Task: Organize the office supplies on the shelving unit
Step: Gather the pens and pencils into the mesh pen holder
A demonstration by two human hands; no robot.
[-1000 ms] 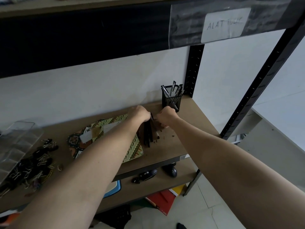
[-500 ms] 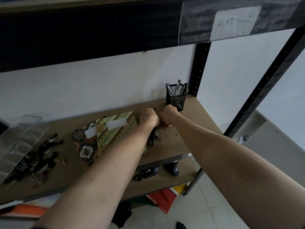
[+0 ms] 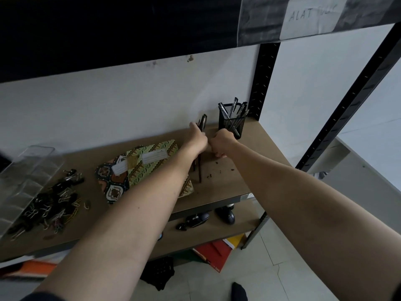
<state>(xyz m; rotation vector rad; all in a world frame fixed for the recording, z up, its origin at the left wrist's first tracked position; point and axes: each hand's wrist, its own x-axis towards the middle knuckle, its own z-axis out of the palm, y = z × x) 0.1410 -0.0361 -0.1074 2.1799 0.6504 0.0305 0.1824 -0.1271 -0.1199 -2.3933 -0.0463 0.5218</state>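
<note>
Both hands lifted the dark pens (image 3: 200,148) farther: left hand (image 3: 196,140) grips them, right hand (image 3: 221,143) curled alongside, toward the pen cup (image 3: 231,121).

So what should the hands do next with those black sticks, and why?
Probably lift the dark bundle and drop it into the mesh pen cup. The left hand grips the bundle, the right hand is curled beside it, and the cup stands just behind, already holding pens.
</note>
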